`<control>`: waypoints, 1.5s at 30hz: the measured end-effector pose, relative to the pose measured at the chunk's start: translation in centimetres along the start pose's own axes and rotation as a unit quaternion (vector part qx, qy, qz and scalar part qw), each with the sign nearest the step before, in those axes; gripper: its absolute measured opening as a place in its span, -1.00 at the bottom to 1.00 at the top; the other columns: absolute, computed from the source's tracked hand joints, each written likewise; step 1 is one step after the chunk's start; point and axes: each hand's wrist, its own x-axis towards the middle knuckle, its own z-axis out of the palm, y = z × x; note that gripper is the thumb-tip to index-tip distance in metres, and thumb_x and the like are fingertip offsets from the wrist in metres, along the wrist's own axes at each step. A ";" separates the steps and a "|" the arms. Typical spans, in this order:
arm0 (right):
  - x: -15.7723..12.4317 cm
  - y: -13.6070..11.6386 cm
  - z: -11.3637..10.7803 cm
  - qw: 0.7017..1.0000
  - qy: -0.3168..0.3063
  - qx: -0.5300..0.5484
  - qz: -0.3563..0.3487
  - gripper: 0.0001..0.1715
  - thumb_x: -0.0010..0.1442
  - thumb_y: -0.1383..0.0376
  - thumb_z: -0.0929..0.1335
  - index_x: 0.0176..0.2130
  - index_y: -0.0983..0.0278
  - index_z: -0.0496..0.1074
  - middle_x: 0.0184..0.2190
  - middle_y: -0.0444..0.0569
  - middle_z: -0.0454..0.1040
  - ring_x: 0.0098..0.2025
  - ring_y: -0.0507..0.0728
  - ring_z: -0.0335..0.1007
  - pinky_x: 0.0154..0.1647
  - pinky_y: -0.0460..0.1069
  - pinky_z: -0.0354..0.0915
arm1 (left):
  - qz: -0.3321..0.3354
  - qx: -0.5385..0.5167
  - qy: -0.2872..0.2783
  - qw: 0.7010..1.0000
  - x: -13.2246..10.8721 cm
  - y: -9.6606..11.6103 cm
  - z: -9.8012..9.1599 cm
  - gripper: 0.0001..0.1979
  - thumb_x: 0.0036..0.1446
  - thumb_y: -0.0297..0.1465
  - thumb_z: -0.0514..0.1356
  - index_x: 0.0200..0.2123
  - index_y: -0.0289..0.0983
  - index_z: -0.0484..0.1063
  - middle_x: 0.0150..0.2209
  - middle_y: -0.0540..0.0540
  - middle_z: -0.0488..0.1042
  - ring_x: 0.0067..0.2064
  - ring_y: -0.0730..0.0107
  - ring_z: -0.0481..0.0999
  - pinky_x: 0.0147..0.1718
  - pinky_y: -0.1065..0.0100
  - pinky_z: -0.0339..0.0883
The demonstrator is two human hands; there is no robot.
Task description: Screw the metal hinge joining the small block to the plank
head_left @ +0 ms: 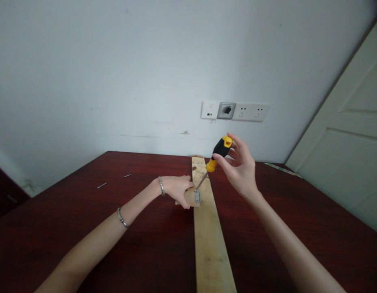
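Observation:
A long pale wooden plank lies on the dark red table, running away from me. A small wooden block sits against its left edge, joined by a small metal hinge. My left hand is closed on the block, pressing it to the plank. My right hand grips the black and yellow handle of a screwdriver. Its shaft slants down and left, with the tip at the hinge.
Two loose screws or nails lie on the table at the far left. A row of wall sockets is on the white wall behind. A pale door stands at the right.

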 end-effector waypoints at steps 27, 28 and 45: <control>-0.1 -0.1 0.3 1.000 -0.031 0.008 0.003 -0.34 0.09 0.15 0.43 0.16 0.11 0.25 0.01 0.03 0.38 -0.10 0.16 0.44 -0.23 0.04 0.53 | -0.001 -0.007 0.003 1.000 0.1 0.0 0.2 -0.35 -0.16 -0.06 0.31 -0.04 -0.32 0.38 -0.11 -0.18 0.33 -0.17 0.17 0.43 -0.25 0.29 0.36; -0.1 -0.1 0.3 0.999 -0.032 0.004 0.004 -0.34 0.10 0.15 0.42 0.16 0.12 0.25 0.02 0.03 0.38 -0.10 0.17 0.45 -0.22 0.05 0.53 | -0.002 -0.009 0.002 1.000 0.1 0.0 0.2 -0.35 -0.16 -0.06 0.31 -0.04 -0.31 0.38 -0.10 -0.18 0.33 -0.17 0.18 0.44 -0.24 0.29 0.36; -0.3 -0.2 0.4 0.999 -0.053 -0.004 0.005 -0.32 0.13 0.14 0.40 0.20 0.13 0.22 0.09 0.06 0.36 -0.06 0.19 0.44 -0.17 0.09 0.53 | -0.019 0.010 -0.004 1.000 0.1 0.3 0.2 -0.30 -0.19 0.01 0.28 -0.01 -0.26 0.37 -0.06 -0.19 0.35 -0.17 0.14 0.46 -0.25 0.27 0.36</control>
